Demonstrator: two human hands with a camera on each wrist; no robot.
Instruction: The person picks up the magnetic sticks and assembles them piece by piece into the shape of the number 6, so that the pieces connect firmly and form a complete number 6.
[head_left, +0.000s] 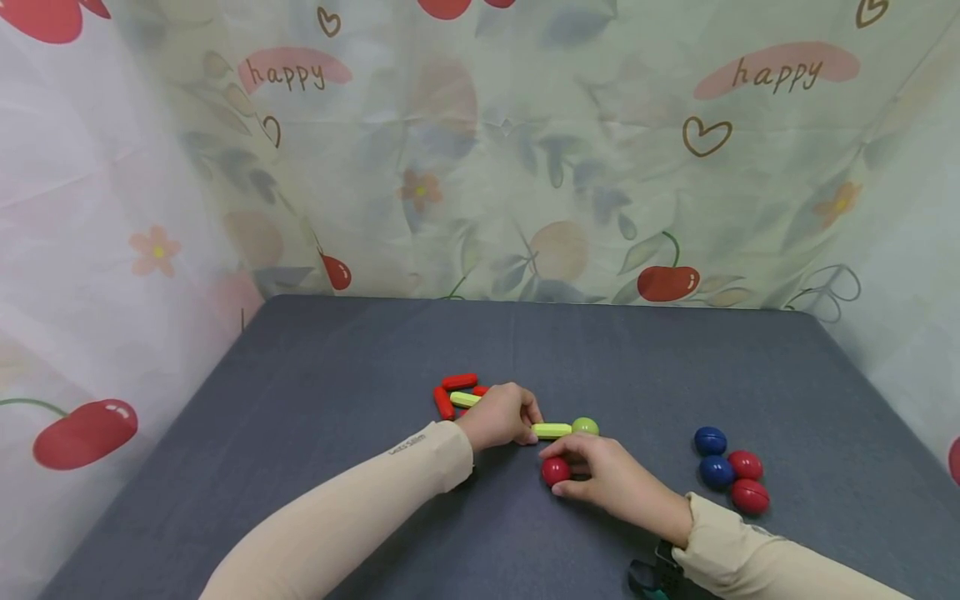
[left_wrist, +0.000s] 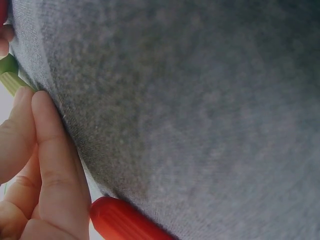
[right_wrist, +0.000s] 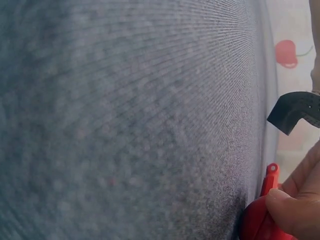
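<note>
My left hand (head_left: 504,414) pinches the left end of a yellow-green stick (head_left: 552,431) between thumb and fingertips. The stick's right end meets a green ball (head_left: 585,426) on the table. Just right of and nearer than these, my right hand (head_left: 615,479) holds a red ball (head_left: 556,472) between thumb and fingers. In the right wrist view the thumb presses that red ball (right_wrist: 255,219), and a red stick (right_wrist: 270,179) with a small holed end shows behind it. The left wrist view has the fingers (left_wrist: 52,150) on the yellow-green stick (left_wrist: 14,84).
Several red sticks (head_left: 460,381) and another yellow-green stick (head_left: 465,400) lie beyond the left hand, partly hidden by it. To the right sit two blue balls (head_left: 717,472) and two red balls (head_left: 750,497). A dark grey cloth (head_left: 360,350) covers the table; printed curtains (head_left: 510,167) surround it.
</note>
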